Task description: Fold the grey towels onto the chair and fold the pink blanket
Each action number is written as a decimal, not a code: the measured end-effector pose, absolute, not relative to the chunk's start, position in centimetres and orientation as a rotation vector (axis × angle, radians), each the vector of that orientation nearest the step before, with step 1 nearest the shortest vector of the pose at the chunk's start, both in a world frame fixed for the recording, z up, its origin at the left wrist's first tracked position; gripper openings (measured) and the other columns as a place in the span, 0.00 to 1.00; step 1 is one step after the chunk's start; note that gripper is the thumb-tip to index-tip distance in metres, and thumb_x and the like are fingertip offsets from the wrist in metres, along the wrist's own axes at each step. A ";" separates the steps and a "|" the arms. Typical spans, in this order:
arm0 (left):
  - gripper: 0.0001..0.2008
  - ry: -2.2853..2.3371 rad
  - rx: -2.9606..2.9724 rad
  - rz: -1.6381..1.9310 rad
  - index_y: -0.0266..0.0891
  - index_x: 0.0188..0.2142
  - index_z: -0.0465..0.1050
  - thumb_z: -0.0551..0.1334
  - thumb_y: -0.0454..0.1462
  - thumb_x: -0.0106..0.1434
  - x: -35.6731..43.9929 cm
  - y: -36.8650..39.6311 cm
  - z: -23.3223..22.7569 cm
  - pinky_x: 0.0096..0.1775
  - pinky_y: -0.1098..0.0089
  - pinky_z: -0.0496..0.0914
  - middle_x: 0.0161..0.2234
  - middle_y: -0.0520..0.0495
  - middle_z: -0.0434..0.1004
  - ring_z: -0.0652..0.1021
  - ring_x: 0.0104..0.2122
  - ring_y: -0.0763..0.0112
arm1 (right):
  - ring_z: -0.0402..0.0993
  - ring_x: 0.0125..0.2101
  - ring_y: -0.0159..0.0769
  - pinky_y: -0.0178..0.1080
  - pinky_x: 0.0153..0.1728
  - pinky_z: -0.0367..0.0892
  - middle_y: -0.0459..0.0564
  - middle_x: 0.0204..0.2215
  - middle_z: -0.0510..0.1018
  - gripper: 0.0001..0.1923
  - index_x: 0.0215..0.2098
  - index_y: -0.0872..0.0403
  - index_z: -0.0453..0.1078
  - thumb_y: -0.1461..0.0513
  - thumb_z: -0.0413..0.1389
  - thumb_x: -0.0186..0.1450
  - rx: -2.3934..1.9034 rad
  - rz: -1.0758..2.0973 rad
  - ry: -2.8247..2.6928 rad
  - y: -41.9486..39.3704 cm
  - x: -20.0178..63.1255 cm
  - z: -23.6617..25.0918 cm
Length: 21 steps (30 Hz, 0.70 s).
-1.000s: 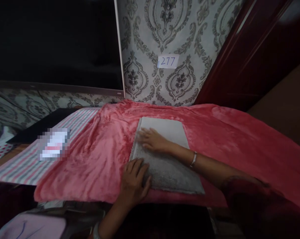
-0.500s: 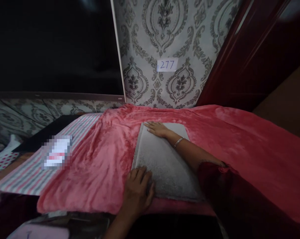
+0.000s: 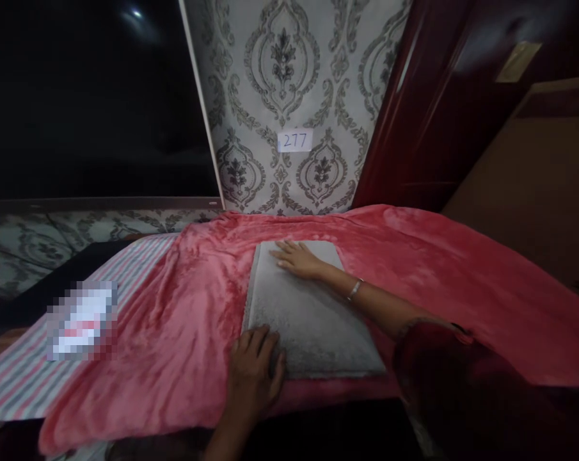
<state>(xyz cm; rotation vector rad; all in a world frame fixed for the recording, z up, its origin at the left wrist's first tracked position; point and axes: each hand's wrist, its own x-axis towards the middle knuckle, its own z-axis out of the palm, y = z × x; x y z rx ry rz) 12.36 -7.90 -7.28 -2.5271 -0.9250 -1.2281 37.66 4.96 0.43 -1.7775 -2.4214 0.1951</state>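
While I watch, the right hand (image 3: 296,259) has slid back from the far edge of the grey folded cloth (image 3: 303,307) and lies flat, fingers spread, near its far left corner. The left hand (image 3: 253,371), also open, still presses the cloth's near left corner. That cloth rests centred on the pink blanket (image 3: 437,275); smoothing seems ongoing. Below the blanket's near edge, everything is too dark to read.

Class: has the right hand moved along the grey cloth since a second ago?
Yes. The right hand slid from mid-cloth to the far end of the grey cloth.
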 end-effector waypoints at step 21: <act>0.31 -0.681 -2.848 -0.777 0.48 0.65 0.65 0.65 0.44 0.63 17.9 -10.8 -7.8 0.64 0.43 0.54 0.69 0.41 0.61 0.60 0.68 0.45 | 0.38 0.72 0.52 0.61 0.68 0.42 0.48 0.74 0.45 0.32 0.74 0.42 0.48 0.45 0.36 0.75 -2.033 0.258 -2.101 5.2 48.9 -4.2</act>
